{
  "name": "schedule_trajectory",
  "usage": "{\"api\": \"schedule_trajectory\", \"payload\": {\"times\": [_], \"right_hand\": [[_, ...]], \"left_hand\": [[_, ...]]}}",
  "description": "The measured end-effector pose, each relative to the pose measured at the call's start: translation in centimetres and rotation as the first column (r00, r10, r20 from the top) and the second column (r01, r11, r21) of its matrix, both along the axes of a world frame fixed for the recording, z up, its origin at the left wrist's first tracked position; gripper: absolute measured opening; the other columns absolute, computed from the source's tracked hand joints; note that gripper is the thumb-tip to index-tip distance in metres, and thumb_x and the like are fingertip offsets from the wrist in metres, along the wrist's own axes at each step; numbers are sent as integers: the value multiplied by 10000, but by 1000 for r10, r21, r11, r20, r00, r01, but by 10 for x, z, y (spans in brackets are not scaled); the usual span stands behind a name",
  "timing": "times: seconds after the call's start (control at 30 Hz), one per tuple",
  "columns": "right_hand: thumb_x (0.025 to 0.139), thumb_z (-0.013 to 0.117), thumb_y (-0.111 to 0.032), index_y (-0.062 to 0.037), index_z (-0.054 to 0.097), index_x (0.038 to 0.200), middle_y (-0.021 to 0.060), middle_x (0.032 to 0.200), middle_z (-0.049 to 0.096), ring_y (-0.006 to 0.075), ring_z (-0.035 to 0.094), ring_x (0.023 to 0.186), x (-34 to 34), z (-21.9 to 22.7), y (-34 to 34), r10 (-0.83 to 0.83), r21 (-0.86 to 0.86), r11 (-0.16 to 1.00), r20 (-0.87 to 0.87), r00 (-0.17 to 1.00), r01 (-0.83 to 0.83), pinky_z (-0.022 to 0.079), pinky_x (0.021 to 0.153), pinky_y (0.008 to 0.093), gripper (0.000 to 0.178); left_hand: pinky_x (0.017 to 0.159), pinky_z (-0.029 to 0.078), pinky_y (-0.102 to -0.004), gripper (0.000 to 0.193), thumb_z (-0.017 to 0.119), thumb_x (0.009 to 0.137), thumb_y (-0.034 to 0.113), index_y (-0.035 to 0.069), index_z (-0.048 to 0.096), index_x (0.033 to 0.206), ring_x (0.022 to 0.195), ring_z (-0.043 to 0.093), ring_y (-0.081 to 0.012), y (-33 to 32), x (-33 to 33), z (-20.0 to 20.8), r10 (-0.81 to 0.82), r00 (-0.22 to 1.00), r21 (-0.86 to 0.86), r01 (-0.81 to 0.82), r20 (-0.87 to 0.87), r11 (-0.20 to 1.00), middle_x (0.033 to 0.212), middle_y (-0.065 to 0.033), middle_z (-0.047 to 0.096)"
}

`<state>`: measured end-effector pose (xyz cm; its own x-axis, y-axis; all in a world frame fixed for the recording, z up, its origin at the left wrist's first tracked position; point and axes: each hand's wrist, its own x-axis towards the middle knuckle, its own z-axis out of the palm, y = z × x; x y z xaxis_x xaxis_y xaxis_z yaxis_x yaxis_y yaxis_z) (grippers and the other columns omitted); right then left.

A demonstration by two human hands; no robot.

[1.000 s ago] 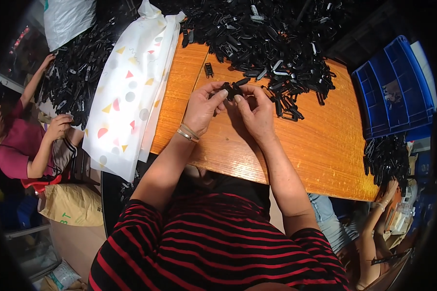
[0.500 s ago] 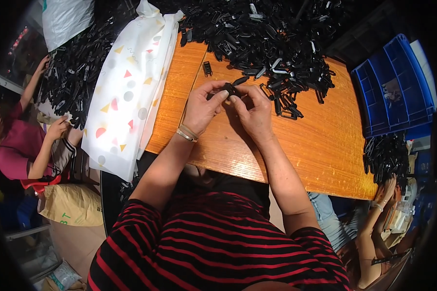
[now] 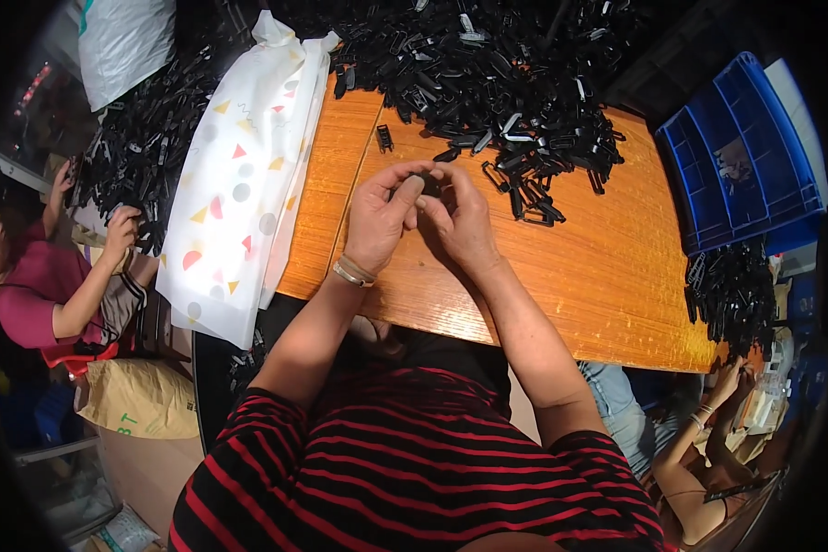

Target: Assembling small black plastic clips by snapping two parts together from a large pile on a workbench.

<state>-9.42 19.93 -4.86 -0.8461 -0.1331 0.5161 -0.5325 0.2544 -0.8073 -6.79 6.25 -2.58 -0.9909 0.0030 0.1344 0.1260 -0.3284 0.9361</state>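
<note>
My left hand [image 3: 380,221] and my right hand [image 3: 463,216] meet above the wooden table. Between their fingertips is a small black plastic piece [image 3: 421,175], mostly covered by the fingers. The left thumb presses on it, and the right fingers curl around its other side. Just beyond the hands lies another black plastic piece [image 3: 447,155]. A single black clip-like part [image 3: 384,139] stands apart on the table, to the far left of the hands.
A large heap of black plastic parts [image 3: 488,83] covers the table's far side. At left lies a white patterned plastic sheet [image 3: 221,193]. A blue crate [image 3: 741,166] stands at right. Co-workers' hands [image 3: 121,235] handle black parts at the left; others [image 3: 729,379] work at the right.
My fingers have closed further over the black piece, hiding more of it, and the left thumb has moved upward. The whole view has shifted slightly.
</note>
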Motion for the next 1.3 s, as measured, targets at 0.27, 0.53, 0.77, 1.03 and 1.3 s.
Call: {"api": "schedule_trajectory", "payload": {"times": [0.27, 0.53, 0.77, 1.03, 1.3], "right_hand": [[862, 658, -104, -19, 550, 1127, 164, 879, 621, 313, 645, 804, 18, 12, -12, 155, -58, 986, -50, 987, -158, 506, 705, 355, 299], [849, 716, -178, -21, 569, 1197, 73, 859, 630, 125, 606, 774, 30, 9, -22, 545, 21, 825, 235, 805, -565, 489, 689, 274, 409], [863, 675, -296, -41, 648, 1047, 159, 854, 694, 304, 679, 718, -12, 16, -2, -1, 340, 940, 51, 999, -16, 520, 646, 384, 316], [829, 694, -297, -5, 588, 974, 204, 810, 668, 390, 656, 753, -60, 16, 4, -183, 739, 651, -67, 981, 173, 519, 660, 448, 343], [868, 630, -165, -7, 524, 986, 224, 737, 654, 392, 646, 682, -12, 28, 13, -74, 623, 772, -110, 991, 127, 499, 596, 451, 224]], "left_hand": [[464, 327, -131, 163, 542, 983, 152, 19, 626, 1024, 514, 413, 4, -10, 9, 13, -57, 996, -47, 54, -69, 997, 918, -28, 665], [467, 340, -174, 267, 465, 1016, 225, 27, 608, 910, 531, 462, -41, -50, 54, 12, 90, 984, -135, -70, 151, 988, 726, -10, 600], [646, 489, -383, 225, 656, 872, 259, 40, 659, 825, 688, 617, -335, -176, 193, -8, 261, 965, -1000, 25, 23, -2, 716, -162, 619], [591, 481, -311, 202, 667, 866, 163, 18, 637, 1004, 611, 599, -183, -116, 143, 45, -63, 922, -752, 351, 383, 557, 727, -85, 631], [640, 503, -351, 355, 708, 846, 274, -10, 579, 1015, 677, 634, -241, -49, -54, 35, 231, 960, -908, -236, -161, 347, 749, -136, 637]]}}
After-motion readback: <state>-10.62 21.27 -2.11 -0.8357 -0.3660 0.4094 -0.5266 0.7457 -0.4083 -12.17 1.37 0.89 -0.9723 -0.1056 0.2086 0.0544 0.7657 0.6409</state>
